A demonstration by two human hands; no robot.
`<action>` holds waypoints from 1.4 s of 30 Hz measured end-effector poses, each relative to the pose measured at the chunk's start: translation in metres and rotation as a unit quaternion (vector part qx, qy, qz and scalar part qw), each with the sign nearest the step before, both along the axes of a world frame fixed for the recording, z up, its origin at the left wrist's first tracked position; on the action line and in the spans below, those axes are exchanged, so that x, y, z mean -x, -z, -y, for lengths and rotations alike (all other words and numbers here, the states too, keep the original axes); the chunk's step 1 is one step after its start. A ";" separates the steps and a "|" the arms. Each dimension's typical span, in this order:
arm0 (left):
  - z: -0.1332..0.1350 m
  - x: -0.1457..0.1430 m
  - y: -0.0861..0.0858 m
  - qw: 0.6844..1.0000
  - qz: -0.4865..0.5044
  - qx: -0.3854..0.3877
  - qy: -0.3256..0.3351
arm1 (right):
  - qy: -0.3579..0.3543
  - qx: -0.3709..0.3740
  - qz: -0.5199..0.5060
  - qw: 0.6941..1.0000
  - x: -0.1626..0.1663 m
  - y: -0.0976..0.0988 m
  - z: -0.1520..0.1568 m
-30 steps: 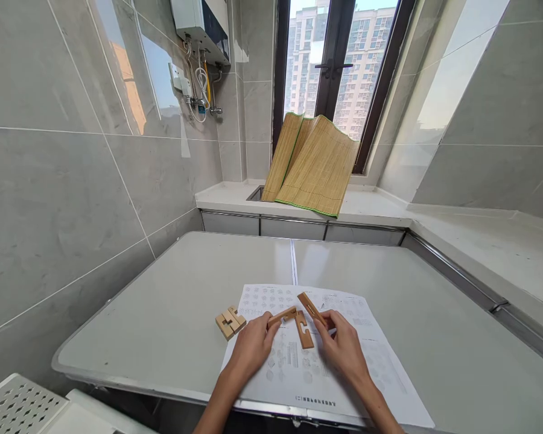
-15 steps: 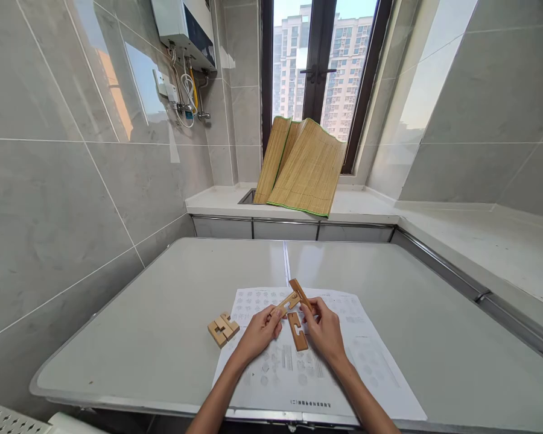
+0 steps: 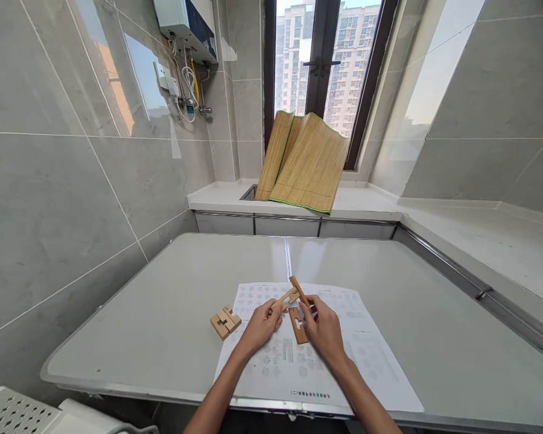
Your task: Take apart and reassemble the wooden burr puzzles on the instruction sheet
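Note:
My left hand is closed on a light wooden puzzle piece with a notch cut into it. Pinched in my right hand is a darker wooden puzzle piece, tilted, its side against the end of the light one. Below them a notched brown wooden piece lies flat on a printed sheet. At the sheet's left edge sits a small group of light wooden pieces fitted together.
The sheet lies on a pale folding table with a centre seam. Behind stands a bamboo mat on a white ledge, before a window. A perforated white object is at the lower left.
The view has shifted slightly. Both hands keep their pieces in nearly the same pose, and the loose pieces lie where they were.

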State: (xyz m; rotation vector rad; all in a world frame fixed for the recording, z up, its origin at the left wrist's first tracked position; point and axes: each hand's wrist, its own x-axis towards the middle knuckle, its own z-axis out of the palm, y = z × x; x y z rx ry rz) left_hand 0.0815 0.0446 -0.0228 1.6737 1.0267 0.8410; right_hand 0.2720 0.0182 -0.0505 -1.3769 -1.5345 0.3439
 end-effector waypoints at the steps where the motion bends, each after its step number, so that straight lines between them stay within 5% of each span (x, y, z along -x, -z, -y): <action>1: 0.000 0.000 0.000 1.000 -0.001 -0.001 0.000 | -0.002 -0.004 0.006 1.000 0.000 0.000 0.000; 30: 0.004 0.001 0.004 1.000 0.013 -0.022 -0.014 | -0.091 -0.033 0.068 0.993 0.013 -0.004 0.012; 42: 0.003 -0.003 0.010 0.997 0.070 0.000 -0.012 | -0.073 -0.046 0.081 0.993 0.014 -0.002 0.013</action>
